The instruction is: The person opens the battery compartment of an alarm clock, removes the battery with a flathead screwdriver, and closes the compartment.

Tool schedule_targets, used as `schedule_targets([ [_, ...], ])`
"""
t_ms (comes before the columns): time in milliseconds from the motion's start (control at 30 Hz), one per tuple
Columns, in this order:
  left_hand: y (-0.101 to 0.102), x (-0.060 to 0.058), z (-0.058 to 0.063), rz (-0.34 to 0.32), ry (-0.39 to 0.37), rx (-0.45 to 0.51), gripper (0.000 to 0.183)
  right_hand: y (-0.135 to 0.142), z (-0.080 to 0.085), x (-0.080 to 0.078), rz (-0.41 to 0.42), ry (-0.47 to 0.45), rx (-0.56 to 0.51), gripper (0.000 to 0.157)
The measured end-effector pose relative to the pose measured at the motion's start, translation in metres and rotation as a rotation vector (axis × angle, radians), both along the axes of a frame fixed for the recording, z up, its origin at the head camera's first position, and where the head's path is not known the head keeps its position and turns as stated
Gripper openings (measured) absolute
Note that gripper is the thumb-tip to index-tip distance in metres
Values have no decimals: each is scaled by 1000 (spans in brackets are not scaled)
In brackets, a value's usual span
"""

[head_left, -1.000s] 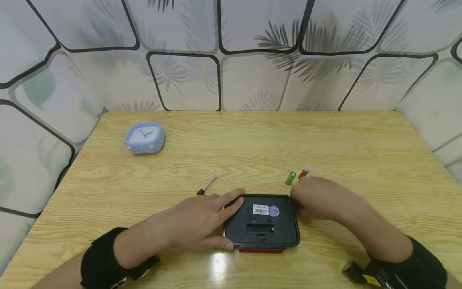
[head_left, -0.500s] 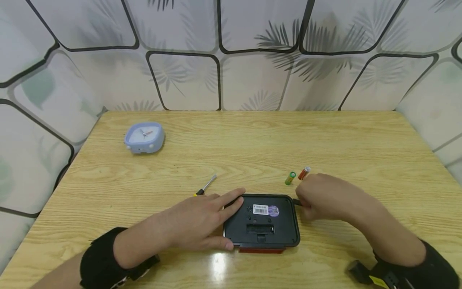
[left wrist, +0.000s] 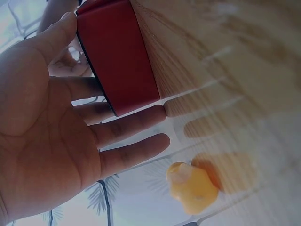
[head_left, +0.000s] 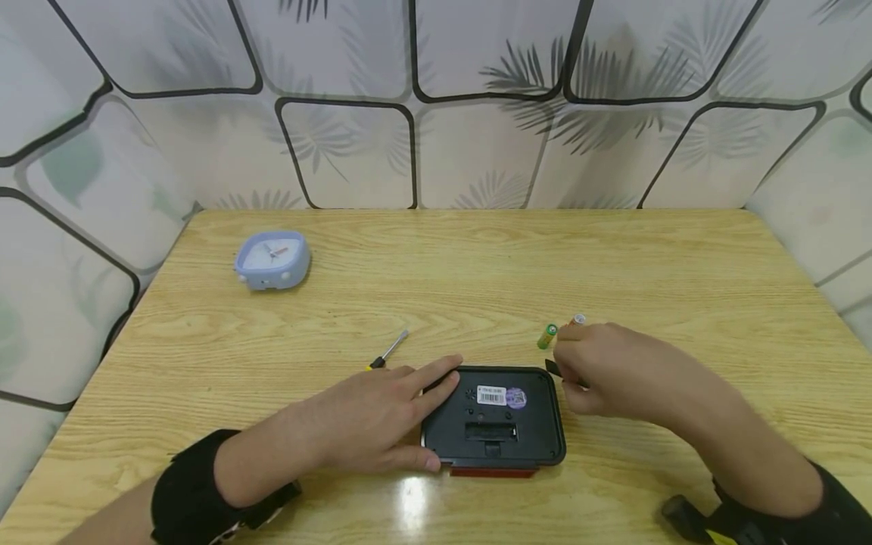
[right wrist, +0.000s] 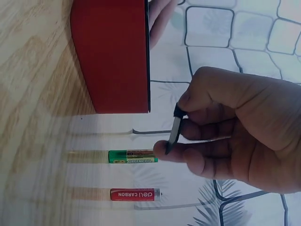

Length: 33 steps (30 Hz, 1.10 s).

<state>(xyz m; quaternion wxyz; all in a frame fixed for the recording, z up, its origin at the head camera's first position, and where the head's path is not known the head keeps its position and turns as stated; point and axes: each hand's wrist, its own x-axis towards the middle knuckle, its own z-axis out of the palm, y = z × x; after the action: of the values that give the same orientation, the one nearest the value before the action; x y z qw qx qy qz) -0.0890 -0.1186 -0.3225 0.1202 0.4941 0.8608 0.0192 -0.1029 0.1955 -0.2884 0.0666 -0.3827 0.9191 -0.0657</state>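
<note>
A red box-shaped device with a black back panel (head_left: 452,424) lies face down on the table, its empty battery compartment (head_left: 492,431) uncovered. My left hand (head_left: 381,416) rests along its left side with fingers extended over the edge; the left wrist view shows them against the red casing (left wrist: 120,56). Just off the device's right side, my right hand (head_left: 613,371) pinches a small black battery cover (right wrist: 175,129) between thumb and fingers. Beyond that hand stand a green battery (right wrist: 132,156) and a red battery (right wrist: 133,194), the red one partly hidden in the head view.
A screwdriver (head_left: 393,347) lies behind my left hand, its handle mostly covered. The blue alarm clock (head_left: 274,260) sits at the back left of the wooden table (head_left: 463,265). Patterned panels (head_left: 477,151) rise behind the table and at both sides.
My right hand has shifted slightly right and turned, bringing the black battery cover into sight and tilting it up. It now overlaps the red battery. The left hand and device stay put.
</note>
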Motion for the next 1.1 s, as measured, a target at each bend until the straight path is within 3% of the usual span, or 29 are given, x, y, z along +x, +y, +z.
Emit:
schedule_targets([
  [300,0,-1,0,10,-21,4,88,-15,-5,5,171,182,-153,27],
  [633,1,-2,1,18,-74,5,87,-30,-13,14,246,158,-199,24],
  [900,-1,-3,1,-1,-95,21,77,-39,-20,19,354,202,-266,19],
  [1100,-1,-3,1,-1,-101,18,75,-44,-22,22,375,228,-268,14],
])
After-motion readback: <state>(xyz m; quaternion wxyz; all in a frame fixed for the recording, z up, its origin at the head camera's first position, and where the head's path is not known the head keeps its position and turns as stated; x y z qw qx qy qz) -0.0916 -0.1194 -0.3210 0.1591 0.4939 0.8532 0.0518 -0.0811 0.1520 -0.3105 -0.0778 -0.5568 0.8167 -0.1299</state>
